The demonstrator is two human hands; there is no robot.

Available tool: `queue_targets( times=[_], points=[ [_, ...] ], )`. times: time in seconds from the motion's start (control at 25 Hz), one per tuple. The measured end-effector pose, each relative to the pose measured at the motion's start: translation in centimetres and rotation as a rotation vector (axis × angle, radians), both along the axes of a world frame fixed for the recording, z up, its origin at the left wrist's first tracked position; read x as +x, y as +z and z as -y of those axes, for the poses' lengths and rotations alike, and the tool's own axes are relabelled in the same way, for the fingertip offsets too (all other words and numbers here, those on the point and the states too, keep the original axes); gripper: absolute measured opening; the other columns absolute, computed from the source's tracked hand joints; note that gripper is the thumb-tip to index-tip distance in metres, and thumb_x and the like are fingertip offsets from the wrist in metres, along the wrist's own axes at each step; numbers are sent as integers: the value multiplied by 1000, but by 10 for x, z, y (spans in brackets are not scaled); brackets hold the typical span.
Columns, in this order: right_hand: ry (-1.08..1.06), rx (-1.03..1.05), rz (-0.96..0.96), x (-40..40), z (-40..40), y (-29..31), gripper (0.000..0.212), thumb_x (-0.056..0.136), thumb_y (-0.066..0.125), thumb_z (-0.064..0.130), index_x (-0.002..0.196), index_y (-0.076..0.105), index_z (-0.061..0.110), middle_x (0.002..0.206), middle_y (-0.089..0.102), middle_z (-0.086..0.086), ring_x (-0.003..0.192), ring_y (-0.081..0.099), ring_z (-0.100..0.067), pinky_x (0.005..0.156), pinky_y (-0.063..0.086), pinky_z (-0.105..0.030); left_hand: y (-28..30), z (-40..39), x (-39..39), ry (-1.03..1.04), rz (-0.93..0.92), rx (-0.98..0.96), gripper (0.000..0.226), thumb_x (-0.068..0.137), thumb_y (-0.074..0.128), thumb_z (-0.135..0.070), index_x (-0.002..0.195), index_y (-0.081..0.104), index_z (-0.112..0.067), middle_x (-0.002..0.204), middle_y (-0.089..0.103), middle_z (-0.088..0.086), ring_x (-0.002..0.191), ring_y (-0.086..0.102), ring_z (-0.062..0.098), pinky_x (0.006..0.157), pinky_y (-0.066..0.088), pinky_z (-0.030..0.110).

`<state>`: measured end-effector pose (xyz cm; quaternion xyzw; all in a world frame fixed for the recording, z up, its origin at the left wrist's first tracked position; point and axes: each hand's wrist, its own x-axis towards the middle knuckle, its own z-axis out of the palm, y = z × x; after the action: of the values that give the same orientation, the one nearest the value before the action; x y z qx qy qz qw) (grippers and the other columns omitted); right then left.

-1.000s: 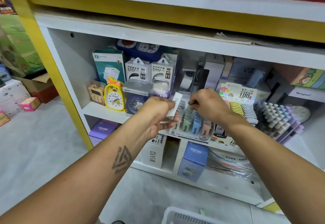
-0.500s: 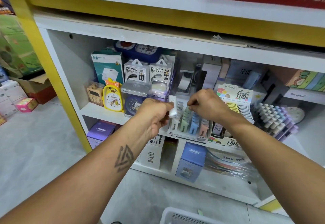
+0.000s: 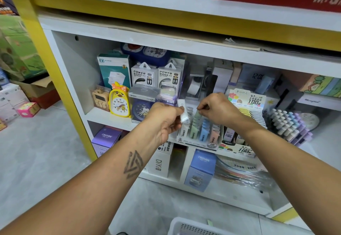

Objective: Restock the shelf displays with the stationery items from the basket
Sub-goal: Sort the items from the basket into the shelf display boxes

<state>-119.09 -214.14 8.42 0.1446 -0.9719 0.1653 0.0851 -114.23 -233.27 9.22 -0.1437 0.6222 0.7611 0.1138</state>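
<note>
My left hand [image 3: 164, 118] grips a small white stationery pack [image 3: 183, 112] and holds it upright over the left end of a display box [image 3: 198, 141] on the middle shelf. That box holds rows of white, green, blue and peach packs. Over the green row, my right hand [image 3: 218, 108] has its fingers curled, pinching the top of a green pack [image 3: 197, 114]. A white basket [image 3: 186, 226] shows at the bottom edge, on the floor; its contents are hidden.
Clocks [image 3: 120, 102] and power bank boxes [image 3: 144, 77] stand left of the display box. A lead refill display [image 3: 247, 105] and a pen rack [image 3: 289, 124] stand to its right. Boxes [image 3: 200, 170] fill the lower shelf. Cartons sit on the floor [image 3: 27, 153] at far left.
My left hand has turned the white pack upright and brought it down and right, close to the display box. My right hand has stayed over the green row.
</note>
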Motion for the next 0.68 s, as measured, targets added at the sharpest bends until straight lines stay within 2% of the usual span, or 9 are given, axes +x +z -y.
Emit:
queue_targets(
  times=[0.2, 0.32, 0.48, 0.68],
  points=[
    [-11, -56, -4, 0, -2, -3, 12, 88, 74, 11, 99, 78, 14, 98, 74, 1, 80, 64, -6, 79, 50, -16, 3, 1, 2, 5, 3, 13, 14, 89, 67, -2, 99, 57, -6, 81, 65, 14, 61, 56, 19, 48, 47, 26],
    [25, -42, -28, 1, 2, -6, 13, 89, 73, 10, 100, 78, 13, 98, 74, 1, 80, 64, -6, 81, 51, -17, 5, 0, 3, 5, 4, 22, 13, 89, 67, -1, 99, 58, -6, 77, 64, 12, 58, 55, 18, 48, 47, 26],
    [71, 25, -15, 0, 0, -2, 12, 88, 74, 11, 98, 79, 15, 96, 74, 2, 79, 65, -7, 78, 53, -19, 6, 0, 3, -2, 2, 16, 25, 89, 67, -2, 113, 59, -1, 83, 64, 14, 59, 55, 18, 48, 47, 25],
    [38, 31, -51, 0, 4, -3, 11, 89, 73, 11, 98, 79, 14, 97, 75, 0, 83, 67, -12, 79, 52, -19, 7, 1, 5, -3, -2, 31, 14, 89, 67, -1, 101, 59, -4, 72, 63, 11, 55, 56, 18, 47, 48, 25]
  ],
)
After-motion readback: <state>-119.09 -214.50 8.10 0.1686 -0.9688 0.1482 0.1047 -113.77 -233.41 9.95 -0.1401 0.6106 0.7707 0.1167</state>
